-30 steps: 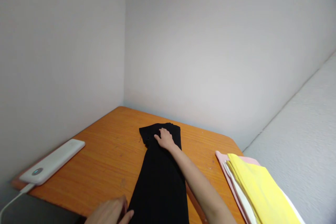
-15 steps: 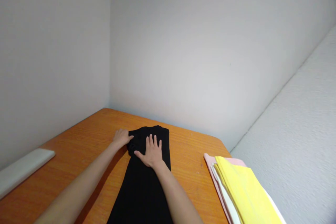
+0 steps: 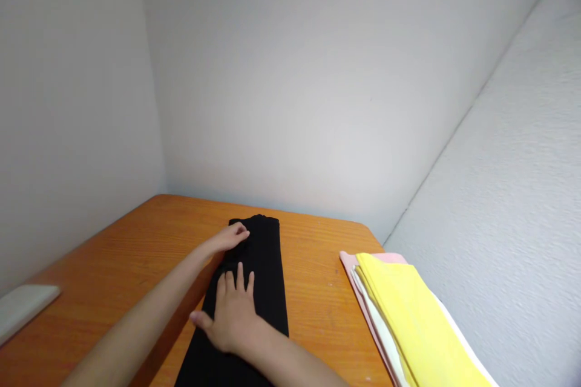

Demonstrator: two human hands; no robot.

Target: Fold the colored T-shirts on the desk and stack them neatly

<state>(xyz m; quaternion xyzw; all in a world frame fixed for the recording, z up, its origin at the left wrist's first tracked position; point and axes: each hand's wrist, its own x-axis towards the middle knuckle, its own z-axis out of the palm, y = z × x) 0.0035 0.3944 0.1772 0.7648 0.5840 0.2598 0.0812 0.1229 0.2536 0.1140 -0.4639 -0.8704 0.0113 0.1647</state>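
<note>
A long, narrow folded black garment (image 3: 267, 254) lies down the middle of an orange wooden table (image 3: 136, 242). My right hand (image 3: 231, 311) rests flat on the garment's middle, fingers stretched out and slightly apart. My left hand (image 3: 231, 236) reaches to the far left corner of the garment, fingertips touching the cloth's edge. Its fingers are curled together at the fabric; I cannot make out whether they pinch it.
A stack of folded cloths, yellow on top (image 3: 408, 314) over white and pink, lies at the table's right edge. A white flat device (image 3: 22, 308) sits at the left edge. Grey walls close in behind, left and right.
My right hand slid back along the garment toward me. My left hand moved a little right onto the garment's far corner. The camera view shifted right, so the white device sits farther left.
</note>
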